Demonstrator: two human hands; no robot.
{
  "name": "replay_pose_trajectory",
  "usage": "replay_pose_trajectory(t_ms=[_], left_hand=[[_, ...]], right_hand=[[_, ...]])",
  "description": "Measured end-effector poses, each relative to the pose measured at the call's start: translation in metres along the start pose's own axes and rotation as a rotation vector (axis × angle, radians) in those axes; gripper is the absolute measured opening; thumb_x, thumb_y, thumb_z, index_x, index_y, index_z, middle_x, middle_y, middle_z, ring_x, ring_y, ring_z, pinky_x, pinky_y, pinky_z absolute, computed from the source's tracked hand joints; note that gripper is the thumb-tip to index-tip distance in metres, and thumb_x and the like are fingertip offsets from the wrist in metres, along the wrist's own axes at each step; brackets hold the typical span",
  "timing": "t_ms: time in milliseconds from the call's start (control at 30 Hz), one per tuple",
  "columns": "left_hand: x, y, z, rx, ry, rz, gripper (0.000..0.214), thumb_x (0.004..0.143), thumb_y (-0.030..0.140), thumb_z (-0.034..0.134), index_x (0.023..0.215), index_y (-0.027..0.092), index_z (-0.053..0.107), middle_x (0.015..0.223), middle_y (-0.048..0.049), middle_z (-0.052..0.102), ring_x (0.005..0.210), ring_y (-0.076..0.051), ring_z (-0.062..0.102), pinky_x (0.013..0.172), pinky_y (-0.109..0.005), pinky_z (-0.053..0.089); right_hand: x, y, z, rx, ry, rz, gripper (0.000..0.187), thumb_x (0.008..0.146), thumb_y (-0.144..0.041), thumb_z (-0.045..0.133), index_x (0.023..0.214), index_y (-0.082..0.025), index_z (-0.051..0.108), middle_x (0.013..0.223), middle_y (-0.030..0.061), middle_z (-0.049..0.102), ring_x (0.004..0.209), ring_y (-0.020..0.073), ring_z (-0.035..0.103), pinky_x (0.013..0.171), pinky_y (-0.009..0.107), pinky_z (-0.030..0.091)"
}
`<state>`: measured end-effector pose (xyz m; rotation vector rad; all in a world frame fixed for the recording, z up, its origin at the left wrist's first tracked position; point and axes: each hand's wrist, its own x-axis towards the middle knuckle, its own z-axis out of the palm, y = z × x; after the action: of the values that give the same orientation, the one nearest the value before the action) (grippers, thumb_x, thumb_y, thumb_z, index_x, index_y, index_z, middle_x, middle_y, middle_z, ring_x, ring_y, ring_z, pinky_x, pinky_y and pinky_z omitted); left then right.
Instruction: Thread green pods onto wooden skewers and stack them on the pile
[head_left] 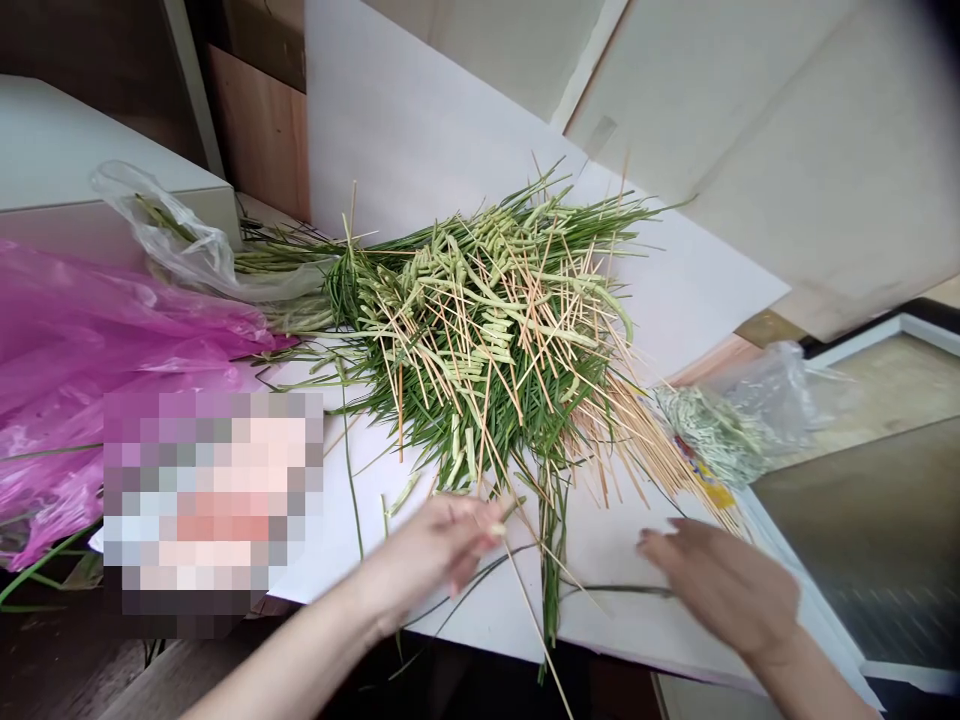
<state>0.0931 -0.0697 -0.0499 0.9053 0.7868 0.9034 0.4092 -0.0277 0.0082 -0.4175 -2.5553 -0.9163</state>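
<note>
My left hand (450, 545) is closed near the table's front edge, its thumb and fingers pinching a short green bean piece (513, 506). A thin wooden skewer (534, 610) runs past those fingertips and over the edge; whether it goes through the bean is unclear. To the right, my right hand (724, 585) hovers over the white tabletop (615, 620), fingers stretched out and slightly blurred, with nothing visible in them. Beyond both hands lies a heap of long green grass-like stems (420, 385), topped with cut bean pieces (491, 345) and scattered skewers.
A bundle of skewers (660, 455) lies right of the heap, beside a clear bag of pale green strands (712, 430). Pink plastic bags (112, 340) and a clear bag (195, 250) are at left. Green stems (551, 560) hang over the front edge. A blurred-out patch hides the left side.
</note>
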Motion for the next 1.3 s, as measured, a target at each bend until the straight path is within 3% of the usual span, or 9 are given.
replay_pose_trajectory(t_ms=[67, 200, 433, 567, 667, 733, 933, 1133, 1300], left_hand=[[-0.001, 0.015, -0.024, 0.151, 0.127, 0.137, 0.056, 0.088, 0.069, 0.056, 0.061, 0.02, 0.051, 0.046, 0.0083, 0.037, 0.044, -0.009, 0.03, 0.052, -0.025, 0.027], [-0.001, 0.027, -0.046, 0.534, 0.208, 0.213, 0.051, 0.097, 0.061, 0.048, 0.074, 0.018, 0.065, 0.057, 0.0048, 0.042, 0.056, -0.013, 0.038, 0.058, -0.026, 0.03], [0.007, 0.012, -0.041, 1.131, 0.307, 0.148, 0.029, 0.098, 0.044, 0.052, 0.105, 0.023, 0.07, 0.081, -0.0011, 0.069, 0.068, -0.019, 0.058, 0.067, -0.029, 0.036], [0.007, 0.014, -0.045, 1.147, 0.371, 0.169, 0.027, 0.099, 0.039, 0.048, 0.109, 0.024, 0.067, 0.09, -0.0014, 0.071, 0.069, -0.02, 0.061, 0.07, -0.031, 0.039], [0.006, 0.017, -0.047, 1.118, 0.366, 0.192, 0.029, 0.099, 0.043, 0.046, 0.108, 0.025, 0.067, 0.088, -0.0006, 0.071, 0.069, -0.02, 0.061, 0.069, -0.031, 0.04], [0.006, 0.019, -0.048, 1.103, 0.348, 0.203, 0.03, 0.099, 0.045, 0.045, 0.108, 0.025, 0.067, 0.086, -0.0002, 0.071, 0.071, -0.021, 0.062, 0.069, -0.031, 0.04], [0.008, 0.017, -0.05, 1.085, 0.343, 0.218, 0.034, 0.099, 0.05, 0.043, 0.106, 0.026, 0.066, 0.082, 0.0005, 0.071, 0.071, -0.021, 0.064, 0.068, -0.03, 0.041], [0.008, -0.001, -0.018, 1.265, 0.137, 0.111, 0.022, 0.097, 0.039, 0.048, 0.085, 0.025, 0.06, 0.082, -0.0007, 0.07, 0.074, -0.023, 0.066, 0.065, -0.029, 0.036], [0.005, 0.0, -0.005, 1.321, 0.032, 0.085, 0.021, 0.098, 0.037, 0.047, 0.084, 0.025, 0.057, 0.081, -0.0006, 0.069, 0.075, -0.023, 0.065, 0.065, -0.029, 0.034]], right_hand=[[-0.027, 0.02, 0.005, -0.098, -0.068, 0.137, 0.01, 0.104, -0.015, 0.06, 0.102, -0.015, 0.07, 0.068, 0.0007, 0.067, 0.06, 0.0176, 0.062, 0.058, 0.032, 0.044], [-0.044, 0.017, 0.021, 0.162, -0.182, 0.352, 0.019, 0.109, -0.025, 0.052, 0.105, -0.015, 0.068, 0.087, 0.0051, 0.072, 0.075, 0.0197, 0.066, 0.068, 0.031, 0.049], [0.034, -0.055, 0.053, 0.573, -0.249, 0.371, 0.029, 0.112, -0.03, 0.044, 0.099, -0.019, 0.068, 0.086, 0.0046, 0.07, 0.079, 0.0205, 0.059, 0.069, 0.033, 0.05], [0.074, -0.071, 0.066, 0.642, -0.264, 0.317, 0.008, 0.098, -0.024, 0.071, 0.104, -0.019, 0.068, 0.097, 0.0029, 0.071, 0.092, 0.0234, 0.06, 0.083, 0.037, 0.051], [0.084, -0.07, 0.069, 0.638, -0.282, 0.341, 0.038, 0.085, -0.02, 0.086, 0.117, -0.02, 0.066, 0.114, 0.0055, 0.069, 0.103, 0.0277, 0.059, 0.091, 0.042, 0.05], [0.077, -0.067, 0.069, 0.627, -0.274, 0.4, 0.034, 0.092, -0.023, 0.079, 0.122, -0.02, 0.063, 0.118, 0.0068, 0.068, 0.105, 0.0276, 0.059, 0.092, 0.043, 0.049], [-0.007, -0.038, 0.066, 0.455, -0.192, 0.673, 0.025, 0.11, -0.034, 0.043, 0.117, -0.021, 0.064, 0.109, 0.0088, 0.068, 0.102, 0.0265, 0.061, 0.093, 0.045, 0.049], [-0.131, 0.022, 0.067, 0.152, -0.222, 1.18, 0.026, 0.107, -0.039, 0.055, 0.105, -0.015, 0.064, 0.096, 0.0043, 0.066, 0.076, 0.0166, 0.064, 0.068, 0.031, 0.055], [-0.191, 0.063, 0.072, 0.015, -0.412, 1.451, 0.02, 0.105, -0.033, 0.063, 0.105, -0.014, 0.066, 0.097, 0.0033, 0.068, 0.077, 0.0152, 0.066, 0.072, 0.031, 0.059]])
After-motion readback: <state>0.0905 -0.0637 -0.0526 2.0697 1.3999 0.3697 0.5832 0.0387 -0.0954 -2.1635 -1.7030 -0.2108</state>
